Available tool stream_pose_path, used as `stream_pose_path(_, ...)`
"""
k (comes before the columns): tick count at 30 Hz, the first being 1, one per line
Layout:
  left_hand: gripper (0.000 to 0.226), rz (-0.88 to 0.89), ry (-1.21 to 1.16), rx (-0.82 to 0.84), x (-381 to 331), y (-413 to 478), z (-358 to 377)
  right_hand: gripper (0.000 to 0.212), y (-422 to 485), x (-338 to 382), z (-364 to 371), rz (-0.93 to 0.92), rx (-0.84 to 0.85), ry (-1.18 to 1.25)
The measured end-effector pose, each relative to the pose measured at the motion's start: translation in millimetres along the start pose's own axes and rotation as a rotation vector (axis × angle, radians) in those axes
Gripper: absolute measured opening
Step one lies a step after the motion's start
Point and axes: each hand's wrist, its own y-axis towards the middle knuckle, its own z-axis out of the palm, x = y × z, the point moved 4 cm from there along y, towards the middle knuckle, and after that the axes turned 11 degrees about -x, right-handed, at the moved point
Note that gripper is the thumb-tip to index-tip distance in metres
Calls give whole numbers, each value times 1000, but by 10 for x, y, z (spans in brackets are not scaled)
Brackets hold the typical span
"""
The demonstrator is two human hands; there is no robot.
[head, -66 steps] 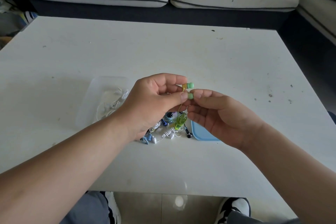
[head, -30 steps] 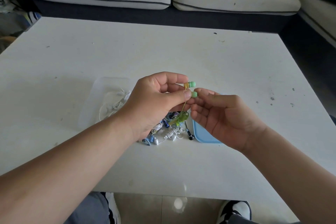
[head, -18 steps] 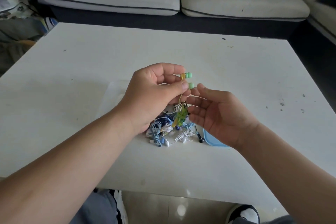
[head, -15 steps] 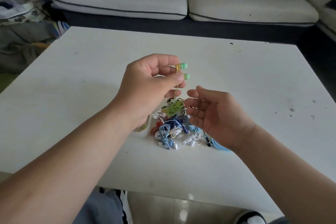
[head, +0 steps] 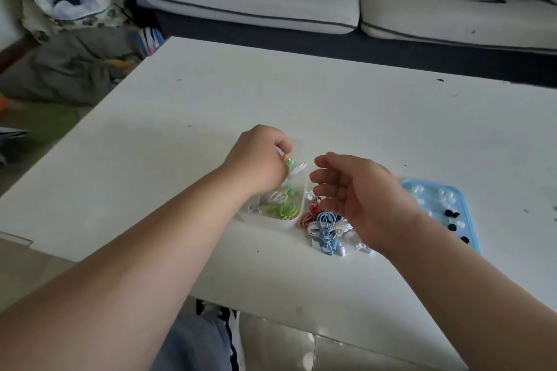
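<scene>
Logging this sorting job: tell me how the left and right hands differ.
The left hand pinches green earphones; the right hand holds nothing. The left hand's fingers are curled, the right hand's relaxed. The left hand is above the clear box, the right hand above the pile. Both are bare.

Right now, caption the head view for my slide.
Left hand holds green earphones over the clear container; open right hand hovers near the earphone pile.

The white surface (head: 346, 105) carries a clear box (head: 289, 221); right of the box lie an earphone pile (head: 327, 230) and a blue lid (head: 465, 220).
</scene>
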Motion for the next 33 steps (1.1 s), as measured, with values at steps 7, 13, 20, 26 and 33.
stream_pose_path(7, 31, 73, 141, -6, 29, 36, 70, 16, 42, 23, -163, -34, -92, -58)
stream_pose_path(13, 42, 72, 289, 40, 59, 30, 57, 16, 43, 23, -277, -59, -106, -149)
stream_pose_path(20, 37, 326, 258, 13, -394, -172, 171, 16, 78, 75, -487, -181, -216, -333)
stream_pose_path(26, 12, 462, 498, 292, -638, -485, 644, 26, 106, 69, -775, -278, -242, -781)
stream_pose_path(33, 30, 526, 683, 280, -570, -611, 838, 17, 46, -185, -929, -153, -5, -981)
